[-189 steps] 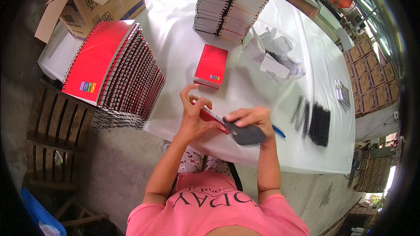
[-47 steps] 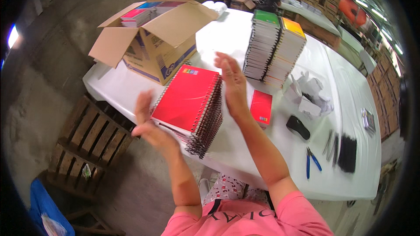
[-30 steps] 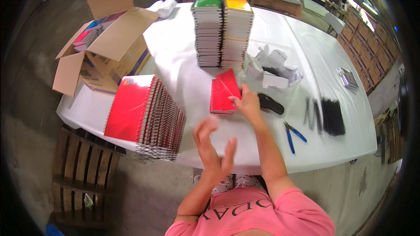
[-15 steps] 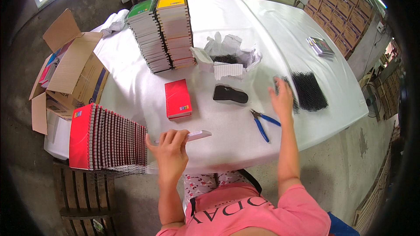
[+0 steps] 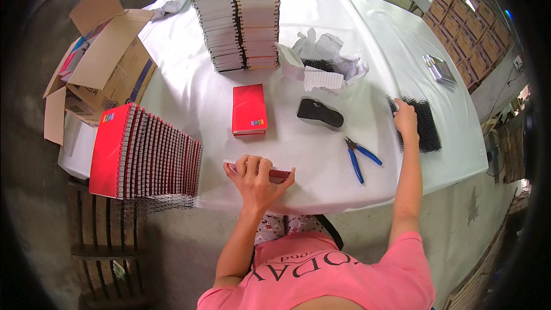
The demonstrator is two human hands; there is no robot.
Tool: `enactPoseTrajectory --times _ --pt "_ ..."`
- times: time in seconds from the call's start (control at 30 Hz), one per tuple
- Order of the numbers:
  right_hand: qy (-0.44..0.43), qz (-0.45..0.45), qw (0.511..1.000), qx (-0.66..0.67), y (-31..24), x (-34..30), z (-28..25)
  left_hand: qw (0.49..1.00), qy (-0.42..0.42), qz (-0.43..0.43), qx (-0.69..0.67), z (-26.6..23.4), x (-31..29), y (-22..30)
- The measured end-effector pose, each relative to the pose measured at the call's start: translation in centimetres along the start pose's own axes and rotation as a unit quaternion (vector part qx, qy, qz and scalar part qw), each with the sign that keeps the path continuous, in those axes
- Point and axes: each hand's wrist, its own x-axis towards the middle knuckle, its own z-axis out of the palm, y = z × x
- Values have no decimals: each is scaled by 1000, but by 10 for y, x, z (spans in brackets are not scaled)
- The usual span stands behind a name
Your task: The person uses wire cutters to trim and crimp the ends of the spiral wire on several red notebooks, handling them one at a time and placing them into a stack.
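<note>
My left hand (image 5: 255, 181) grips a small unbound notebook (image 5: 279, 174) with a red cover, held edge-on above the table's near edge, thumb and fingers at its ends. Far to the right, my right hand (image 5: 406, 119) reaches to a pile of black spiral binding coils (image 5: 426, 129). Its fingers are pinched on a coil at the pile's left edge; the fingertips are partly hidden. Between the hands lie blue-handled cutting pliers (image 5: 361, 158), jaws pointing away from me, and a dark shoe-sole-shaped piece (image 5: 319, 113). A short stack of red notebooks (image 5: 248, 109) lies beyond my left hand.
A leaning row of wire-bound red notebooks (image 5: 149, 155) stands at the left edge. Behind are tall green-topped (image 5: 217, 23) and yellow-topped (image 5: 256, 20) notebook stacks, and crumpled paper (image 5: 324, 78) around more coils. An open cardboard box (image 5: 117, 60) stands left; small booklets (image 5: 439, 69) lie far right.
My left hand has turned the notebook and moved slightly right, so its red cover now shows. My right hand has gone onto the coil pile's edge. The whole view has shifted.
</note>
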Motion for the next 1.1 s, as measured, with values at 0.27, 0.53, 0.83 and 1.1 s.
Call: enactPoseTrajectory --times 0.27,0.53,0.83,1.1 --pt "25 -72 996 48 -19 -6 -29 1000 7 -7 -3 -5 1 -3" --pt "12 -107 949 295 -40 -23 -46 1000 -11 -17 14 -2 0 0" --pt "-22 148 790 594 7 -45 -42 999 -30 -13 12 -3 2 -3" --pt "49 153 814 559 31 -62 -46 999 -22 -9 23 -2 1 -1"
